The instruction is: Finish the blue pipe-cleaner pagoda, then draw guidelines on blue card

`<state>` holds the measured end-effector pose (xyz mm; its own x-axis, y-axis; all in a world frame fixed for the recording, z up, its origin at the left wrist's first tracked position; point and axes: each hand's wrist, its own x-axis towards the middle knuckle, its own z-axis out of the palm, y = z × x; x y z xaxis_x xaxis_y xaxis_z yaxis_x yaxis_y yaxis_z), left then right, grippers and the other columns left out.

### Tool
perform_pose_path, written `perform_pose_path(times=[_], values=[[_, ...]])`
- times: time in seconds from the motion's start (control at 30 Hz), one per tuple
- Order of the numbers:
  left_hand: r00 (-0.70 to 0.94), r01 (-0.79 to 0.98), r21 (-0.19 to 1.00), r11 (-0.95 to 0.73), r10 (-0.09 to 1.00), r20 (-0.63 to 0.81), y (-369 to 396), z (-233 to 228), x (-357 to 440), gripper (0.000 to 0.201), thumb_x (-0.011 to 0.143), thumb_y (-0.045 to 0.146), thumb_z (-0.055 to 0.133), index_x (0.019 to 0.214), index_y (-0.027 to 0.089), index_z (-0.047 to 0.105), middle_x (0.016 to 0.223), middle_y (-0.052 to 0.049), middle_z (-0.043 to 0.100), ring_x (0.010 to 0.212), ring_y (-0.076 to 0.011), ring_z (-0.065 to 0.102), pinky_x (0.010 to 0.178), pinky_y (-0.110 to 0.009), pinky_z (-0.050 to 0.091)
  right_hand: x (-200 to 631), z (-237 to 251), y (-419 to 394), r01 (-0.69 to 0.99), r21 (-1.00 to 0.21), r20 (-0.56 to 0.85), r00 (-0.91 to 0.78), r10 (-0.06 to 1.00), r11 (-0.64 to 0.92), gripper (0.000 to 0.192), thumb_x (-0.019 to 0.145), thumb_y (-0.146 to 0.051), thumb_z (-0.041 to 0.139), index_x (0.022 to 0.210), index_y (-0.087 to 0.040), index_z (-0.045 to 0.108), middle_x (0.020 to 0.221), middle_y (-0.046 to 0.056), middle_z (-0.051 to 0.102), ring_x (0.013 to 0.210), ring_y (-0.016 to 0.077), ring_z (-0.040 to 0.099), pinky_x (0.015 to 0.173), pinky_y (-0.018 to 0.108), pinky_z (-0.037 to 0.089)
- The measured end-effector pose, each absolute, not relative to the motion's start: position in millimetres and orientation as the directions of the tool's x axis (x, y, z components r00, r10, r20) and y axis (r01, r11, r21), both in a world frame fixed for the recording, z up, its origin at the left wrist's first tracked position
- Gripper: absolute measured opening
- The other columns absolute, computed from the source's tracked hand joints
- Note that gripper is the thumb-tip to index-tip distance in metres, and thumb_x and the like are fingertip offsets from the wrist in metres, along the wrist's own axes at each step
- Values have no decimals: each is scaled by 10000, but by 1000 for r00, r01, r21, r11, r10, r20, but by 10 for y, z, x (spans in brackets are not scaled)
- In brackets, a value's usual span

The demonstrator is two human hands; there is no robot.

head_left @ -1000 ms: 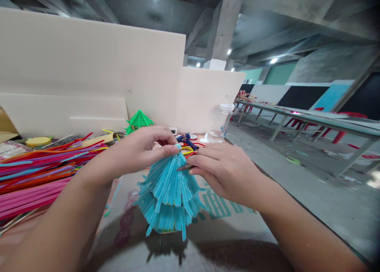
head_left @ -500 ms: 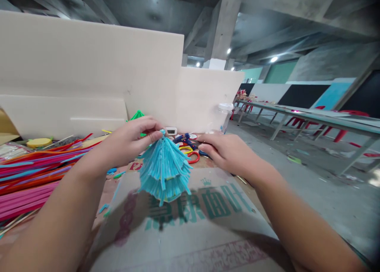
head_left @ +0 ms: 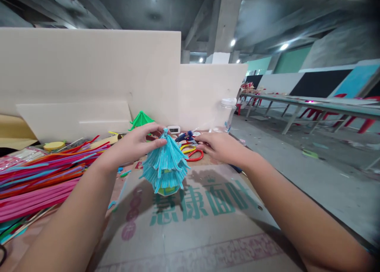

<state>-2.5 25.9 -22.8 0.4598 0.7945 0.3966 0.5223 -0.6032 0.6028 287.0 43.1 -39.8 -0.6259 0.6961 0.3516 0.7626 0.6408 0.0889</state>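
Pinched at its tip between the thumb and fingers of the left hand (head_left: 139, 142), the blue straw tree (head_left: 165, 165) stands upright on the cardboard sheet (head_left: 190, 228), towards its far edge. The right hand (head_left: 218, 145) reaches past it, fingers loosely curled and seemingly empty, over the scissors (head_left: 192, 153) by the far edge. Trimming or gluing looks underway, and the next move calls for a steady tip.

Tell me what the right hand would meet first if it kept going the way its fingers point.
Probably the blue-handled tool just past the right hand, with the red scissors beside it; depth is hard to judge.
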Motion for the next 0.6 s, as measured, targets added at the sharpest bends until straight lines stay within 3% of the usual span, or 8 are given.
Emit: perform_pose_path(times=[0.23, 0.33, 0.43, 0.6], values=[[433, 498, 615, -611, 790, 434, 322, -290, 17, 386, 897, 536, 599, 1072, 195, 640, 999, -39, 645, 926, -207, 601, 758, -289, 457, 2842, -397, 430, 748, 40, 326, -637, 699, 663, 298, 995, -303, 498, 1212, -181, 662, 1202, 115, 700, 1119, 273, 621, 891, 338, 422], [376, 496, 632, -595, 804, 461, 328, -278, 27, 406, 897, 564, 583, 991, 173, 643, 909, -32, 637, 852, -194, 592, 701, -274, 437, 2867, -415, 449, 754, -12, 278, -628, 727, 657, 328, 968, -278, 526, 1260, -188, 647, 1189, 113, 708, 1031, 248, 652, 809, 308, 440], [330, 492, 652, -577, 817, 473, 311, -216, -11, 424, 881, 575, 595, 955, 159, 636, 882, -33, 627, 809, -184, 582, 680, -270, 432, 2939, -440, 511, 748, -72, 178, -641, 747, 659, 331, 953, -386, 564, 1230, -238, 670, 1097, 52, 742, 872, 185, 678, 688, 249, 445], [185, 542, 681, -493, 860, 475, 241, -89, -108, 430, 844, 593, 623, 919, 170, 605, 811, -11, 603, 732, -164, 548, 628, -256, 411, 3170, -490, 712, 836, -70, 121, -534, 837, 544, 319, 982, -402, 514, 1174, -225, 697, 1065, 64, 743, 909, 201, 677, 728, 266, 460]])
